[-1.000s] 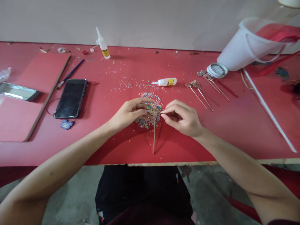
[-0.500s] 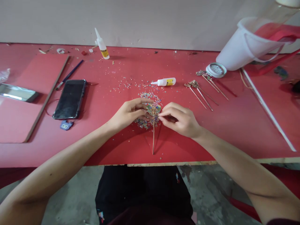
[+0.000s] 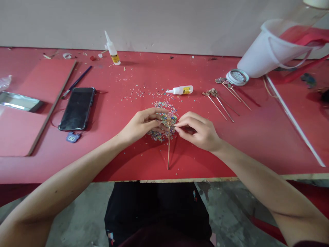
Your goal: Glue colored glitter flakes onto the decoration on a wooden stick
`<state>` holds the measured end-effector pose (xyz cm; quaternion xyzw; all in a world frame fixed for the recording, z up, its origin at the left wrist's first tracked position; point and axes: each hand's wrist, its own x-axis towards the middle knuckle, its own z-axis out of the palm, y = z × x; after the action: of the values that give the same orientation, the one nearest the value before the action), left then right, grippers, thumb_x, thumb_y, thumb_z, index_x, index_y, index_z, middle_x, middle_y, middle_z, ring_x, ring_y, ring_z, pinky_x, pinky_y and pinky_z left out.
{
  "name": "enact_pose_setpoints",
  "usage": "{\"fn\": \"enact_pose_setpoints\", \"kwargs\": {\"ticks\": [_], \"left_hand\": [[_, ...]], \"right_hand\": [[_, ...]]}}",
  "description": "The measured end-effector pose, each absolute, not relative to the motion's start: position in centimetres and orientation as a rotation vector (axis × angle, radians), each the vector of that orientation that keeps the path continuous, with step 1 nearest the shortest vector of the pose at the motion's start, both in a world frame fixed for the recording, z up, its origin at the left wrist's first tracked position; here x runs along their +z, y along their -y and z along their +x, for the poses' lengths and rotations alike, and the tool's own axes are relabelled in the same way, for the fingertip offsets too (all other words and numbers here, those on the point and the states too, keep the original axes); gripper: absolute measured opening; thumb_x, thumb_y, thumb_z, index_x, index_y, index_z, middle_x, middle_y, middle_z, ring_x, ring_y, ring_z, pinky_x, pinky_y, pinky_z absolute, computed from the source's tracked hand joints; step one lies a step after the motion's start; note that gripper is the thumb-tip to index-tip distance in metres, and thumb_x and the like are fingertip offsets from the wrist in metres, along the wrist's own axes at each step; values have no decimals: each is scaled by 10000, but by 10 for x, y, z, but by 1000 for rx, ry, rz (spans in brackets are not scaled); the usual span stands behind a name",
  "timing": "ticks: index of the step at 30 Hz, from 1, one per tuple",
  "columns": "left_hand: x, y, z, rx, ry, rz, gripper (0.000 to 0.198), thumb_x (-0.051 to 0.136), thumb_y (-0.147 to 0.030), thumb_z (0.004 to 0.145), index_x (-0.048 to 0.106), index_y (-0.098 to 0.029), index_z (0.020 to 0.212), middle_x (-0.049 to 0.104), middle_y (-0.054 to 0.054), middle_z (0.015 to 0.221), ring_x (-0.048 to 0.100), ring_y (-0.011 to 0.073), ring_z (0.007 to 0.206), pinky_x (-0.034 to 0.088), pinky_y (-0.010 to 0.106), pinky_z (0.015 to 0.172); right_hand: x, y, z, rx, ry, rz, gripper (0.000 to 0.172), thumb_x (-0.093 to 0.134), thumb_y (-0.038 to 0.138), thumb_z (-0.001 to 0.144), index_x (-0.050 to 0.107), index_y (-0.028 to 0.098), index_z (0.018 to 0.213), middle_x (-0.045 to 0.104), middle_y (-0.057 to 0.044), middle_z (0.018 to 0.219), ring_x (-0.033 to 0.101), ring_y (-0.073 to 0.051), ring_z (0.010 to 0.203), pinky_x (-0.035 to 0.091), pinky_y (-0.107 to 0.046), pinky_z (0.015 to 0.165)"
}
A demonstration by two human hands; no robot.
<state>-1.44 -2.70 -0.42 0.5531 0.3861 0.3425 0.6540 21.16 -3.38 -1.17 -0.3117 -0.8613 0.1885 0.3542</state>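
My left hand [image 3: 142,124] pinches the glittery, multicoloured head of an ornament [image 3: 168,120] whose thin brass stick [image 3: 169,151] runs toward the table's near edge. My right hand [image 3: 199,130] is closed in a pinch on a thin needle-like tool, its tip touching the ornament's head from the right. Both hands rest over a small heap of coloured glitter chips [image 3: 159,136] on the red table [image 3: 144,157].
A glue bottle [image 3: 182,90] lies just behind the heap; another [image 3: 112,49] stands at the back. Several finished stick ornaments [image 3: 221,99] lie to the right by a round lid [image 3: 238,77] and a tipped white bucket [image 3: 267,51]. A phone [image 3: 77,107] and a red board [image 3: 23,113] lie left.
My right hand has shifted slightly left toward the ornament's head. The left hand and the ornament have stayed put.
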Motion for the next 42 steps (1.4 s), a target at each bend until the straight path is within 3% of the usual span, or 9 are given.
{"fn": "enact_pose_setpoints", "kwargs": {"ticks": [21, 27, 33, 42], "left_hand": [[-3, 27, -15, 759, -900, 1280, 393, 538, -146, 861, 569, -111, 1251, 708, 67, 864, 722, 177, 831, 592, 298, 795], [-4, 28, -15, 785, -884, 1261, 379, 526, -153, 863, 578, -118, 1236, 682, 76, 938, 723, 185, 850, 594, 305, 801], [0, 24, -17, 813, -928, 1229, 334, 522, -179, 887, 598, -106, 1204, 675, 53, 851, 722, 172, 794, 595, 328, 822], [-3, 13, -25, 866, -1011, 1283, 285, 513, -261, 923, 621, -115, 1144, 638, 30, 783, 715, 143, 697, 597, 288, 748]], "right_hand": [[-11, 34, 212, 505, 2197, -822, 56, 591, 179, 879, 628, 213, 904, 604, -27, 852, 525, -106, 641, 428, -255, 562], [-9, 34, 212, 531, 1985, -931, 14, 627, 240, 863, 627, 228, 869, 584, -15, 823, 483, -107, 594, 397, -268, 514], [-16, 23, 216, 651, 1798, -1116, 103, 589, 309, 896, 571, 209, 881, 568, -15, 839, 519, -112, 659, 417, -256, 556], [-17, 22, 216, 714, 2181, -1053, 37, 589, 223, 872, 588, 187, 864, 555, -10, 836, 531, -113, 705, 428, -254, 635]]}}
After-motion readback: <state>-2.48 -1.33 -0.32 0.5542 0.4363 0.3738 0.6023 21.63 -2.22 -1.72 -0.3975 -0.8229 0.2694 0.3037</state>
